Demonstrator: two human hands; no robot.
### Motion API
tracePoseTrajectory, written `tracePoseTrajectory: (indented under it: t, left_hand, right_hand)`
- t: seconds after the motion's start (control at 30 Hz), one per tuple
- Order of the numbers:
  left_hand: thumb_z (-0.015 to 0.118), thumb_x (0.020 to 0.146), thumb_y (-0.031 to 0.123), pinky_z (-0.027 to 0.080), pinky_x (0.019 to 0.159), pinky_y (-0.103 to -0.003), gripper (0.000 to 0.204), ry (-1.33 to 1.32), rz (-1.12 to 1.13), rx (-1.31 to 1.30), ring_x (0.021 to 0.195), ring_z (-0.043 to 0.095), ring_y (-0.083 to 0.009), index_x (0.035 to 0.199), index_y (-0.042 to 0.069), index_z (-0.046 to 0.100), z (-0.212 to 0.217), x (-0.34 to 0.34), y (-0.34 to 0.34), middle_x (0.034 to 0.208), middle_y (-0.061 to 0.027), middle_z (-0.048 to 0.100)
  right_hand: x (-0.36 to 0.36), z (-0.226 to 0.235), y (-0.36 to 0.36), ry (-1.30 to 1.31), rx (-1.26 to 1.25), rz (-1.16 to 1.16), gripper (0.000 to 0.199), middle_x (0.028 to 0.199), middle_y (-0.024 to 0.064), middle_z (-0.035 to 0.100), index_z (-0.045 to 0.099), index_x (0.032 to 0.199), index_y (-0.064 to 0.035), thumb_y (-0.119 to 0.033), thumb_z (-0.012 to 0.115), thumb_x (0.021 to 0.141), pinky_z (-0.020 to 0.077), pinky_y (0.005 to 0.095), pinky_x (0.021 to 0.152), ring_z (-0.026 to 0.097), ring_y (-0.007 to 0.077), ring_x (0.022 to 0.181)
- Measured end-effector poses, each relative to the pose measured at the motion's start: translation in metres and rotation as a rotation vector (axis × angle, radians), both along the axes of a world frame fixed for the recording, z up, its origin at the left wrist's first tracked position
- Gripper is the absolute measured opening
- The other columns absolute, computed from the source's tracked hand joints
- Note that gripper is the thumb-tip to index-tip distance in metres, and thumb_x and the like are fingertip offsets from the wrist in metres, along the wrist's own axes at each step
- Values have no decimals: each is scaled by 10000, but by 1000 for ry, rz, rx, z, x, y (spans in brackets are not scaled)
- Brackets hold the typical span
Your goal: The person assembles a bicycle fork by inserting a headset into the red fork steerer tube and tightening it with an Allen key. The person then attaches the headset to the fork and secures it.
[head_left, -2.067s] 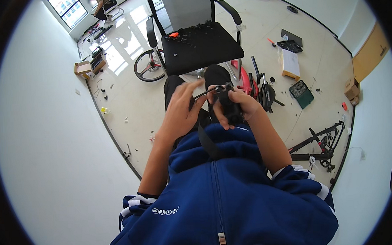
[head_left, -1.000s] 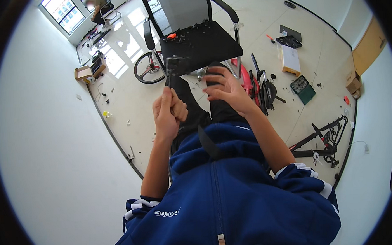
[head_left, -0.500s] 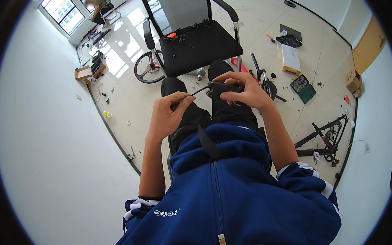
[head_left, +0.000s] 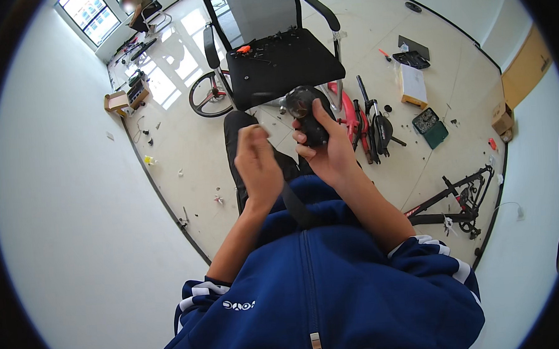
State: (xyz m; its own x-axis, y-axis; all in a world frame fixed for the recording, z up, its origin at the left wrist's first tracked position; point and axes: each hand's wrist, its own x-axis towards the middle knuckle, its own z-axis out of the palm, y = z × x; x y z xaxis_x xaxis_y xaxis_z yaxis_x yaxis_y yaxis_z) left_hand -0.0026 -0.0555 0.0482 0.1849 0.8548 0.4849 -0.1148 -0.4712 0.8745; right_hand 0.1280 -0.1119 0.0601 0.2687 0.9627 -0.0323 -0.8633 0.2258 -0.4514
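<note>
**Dark part held up over the knees, amid a floor of bike pieces**

A person in a blue zip jacket [head_left: 334, 290] sits beside the white wall [head_left: 62, 202] on the left and holds a dark, rounded part [head_left: 306, 114] up in front of the chest, above the knees, where the light from the far windows falls on it. The right hand [head_left: 331, 150] wraps it from below and behind, fingers curled snugly round its body, so that its upper end stays bare and turned away from the person. The left hand [head_left: 258, 166] stands just beside it, apart from the part, its fingers drawn in close together; whether they pinch some small piece cannot be told from here.

Beyond the knees stands a black office chair [head_left: 284, 59], its seat serving as a bench: an orange tool [head_left: 243, 49] and scattered small bits lie on it within reach. A wheel [head_left: 209, 96] leans at the chair's left. To the right, on the pale tiled floor [head_left: 184, 141], lie red and black bike pieces [head_left: 367, 121], a green case [head_left: 430, 125] left open, a flat box [head_left: 413, 84] and, nearer the right wall, a black bike frame [head_left: 455, 198].
</note>
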Motion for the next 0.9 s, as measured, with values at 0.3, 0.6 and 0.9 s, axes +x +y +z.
tracePoseTrajectory:
  t: [0.3,0.6,0.9]
  left_hand:
    - [530,1016,156,200,462,-213,203,198,-133,110,527,296,4,940,4,641,36,-32,24,600,79,447]
    - [623,933,28,310,479,-216,114,336,-127,291,540,399,-44,1011,-19,691,48,-35,15,661,-18,564]
    - [654,892,9,413,498,-264,140,372,-91,414,531,543,-142,1023,-1,703,48,-39,21,701,-116,658]
  right_hand:
    - [34,14,-7,-471,-29,-133,299,824,102,641,624,1133,-2,-202,683,919,365,217,416,587,114,601]
    - [23,11,-12,-884,-5,-125,373,819,95,638,588,1226,45,-110,678,899,373,196,423,569,87,583]
    - [25,18,-13,-1024,-20,-169,367,744,29,622,622,1190,17,-135,714,870,381,178,484,544,44,576]
